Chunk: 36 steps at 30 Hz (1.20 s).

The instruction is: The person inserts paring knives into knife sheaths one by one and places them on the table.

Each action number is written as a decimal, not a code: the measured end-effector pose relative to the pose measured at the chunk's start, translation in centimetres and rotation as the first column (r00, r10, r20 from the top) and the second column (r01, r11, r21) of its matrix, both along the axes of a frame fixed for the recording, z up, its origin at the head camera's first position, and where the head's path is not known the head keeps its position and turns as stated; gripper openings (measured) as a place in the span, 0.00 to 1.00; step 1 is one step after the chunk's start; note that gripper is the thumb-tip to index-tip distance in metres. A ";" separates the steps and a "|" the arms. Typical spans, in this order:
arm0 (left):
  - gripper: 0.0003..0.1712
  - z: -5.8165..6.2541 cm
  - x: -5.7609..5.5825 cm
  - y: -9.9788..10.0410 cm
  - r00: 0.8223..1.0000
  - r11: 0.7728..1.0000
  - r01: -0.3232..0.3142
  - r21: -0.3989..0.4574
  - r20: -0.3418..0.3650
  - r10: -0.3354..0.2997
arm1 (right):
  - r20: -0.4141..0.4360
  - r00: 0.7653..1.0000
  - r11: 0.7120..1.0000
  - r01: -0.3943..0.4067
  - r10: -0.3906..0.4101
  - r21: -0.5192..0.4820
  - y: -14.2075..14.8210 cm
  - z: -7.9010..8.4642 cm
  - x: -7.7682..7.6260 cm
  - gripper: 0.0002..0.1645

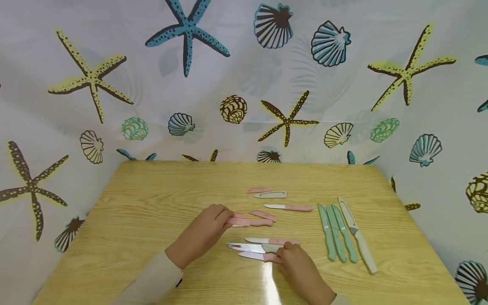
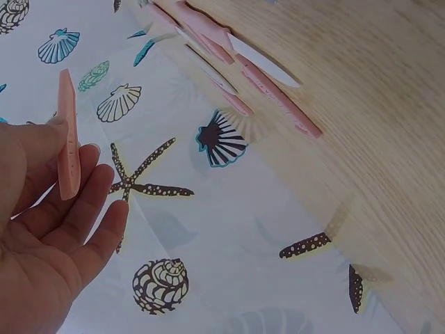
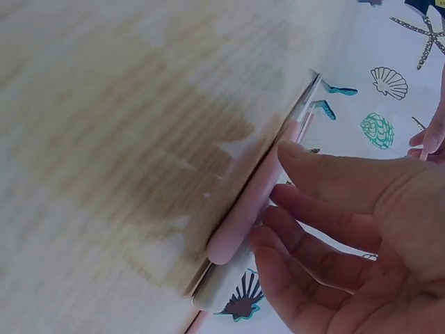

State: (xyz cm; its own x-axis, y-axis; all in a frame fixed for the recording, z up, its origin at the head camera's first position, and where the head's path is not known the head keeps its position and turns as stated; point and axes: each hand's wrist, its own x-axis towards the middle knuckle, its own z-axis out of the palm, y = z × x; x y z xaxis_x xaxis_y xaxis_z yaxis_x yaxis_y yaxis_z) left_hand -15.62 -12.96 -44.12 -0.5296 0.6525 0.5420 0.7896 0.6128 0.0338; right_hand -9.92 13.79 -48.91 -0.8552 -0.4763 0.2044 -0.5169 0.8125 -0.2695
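Observation:
My left hand (image 1: 211,226) pinches a pink blade sheath (image 2: 68,139) between thumb and fingers, raised above the table in the left wrist view. Under it in the head view lies a pink-handled knife (image 1: 262,222), its blade partly hidden. Nearer the front edge, my right hand (image 1: 299,269) pinches the handle of another pink-handled knife (image 3: 250,209), whose bare blade points left. Right alongside is a larger knife with a pale handle (image 1: 270,248) and a shiny bare blade. A third pink-handled knife (image 1: 276,241) lies just behind that one, also uncovered.
Farther back are a bare pink-handled knife (image 1: 299,208), two pink sheaths (image 1: 263,215) and a white sheath (image 1: 270,195). At the right, several green knives (image 1: 335,233) lie side by side with a sheathed cream knife (image 1: 365,250). A shell-print cloth (image 1: 244,84) hangs behind the wooden table (image 1: 160,186).

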 end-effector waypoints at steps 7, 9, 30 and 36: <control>0.12 -0.4 1.0 -0.5 0.998 0.997 0.070 0.027 -0.002 -0.070 | -0.011 0.999 0.999 -0.033 0.034 0.042 0.2 -0.5 -0.2 0.13; 0.16 -0.5 1.2 -0.6 0.996 0.996 0.084 0.033 -0.012 -0.083 | 0.019 0.998 0.997 -0.067 0.067 0.044 0.3 -0.4 -0.3 0.13; 0.15 -0.3 1.3 -1.9 0.999 0.999 0.028 0.022 -0.047 -0.027 | -0.242 0.970 0.979 -0.072 0.024 -0.191 2.0 3.2 0.7 0.11; 0.12 -0.6 1.5 -1.6 0.997 0.997 0.066 0.042 -0.028 -0.065 | -0.236 0.971 0.978 -0.088 0.042 -0.188 1.5 3.4 0.6 0.13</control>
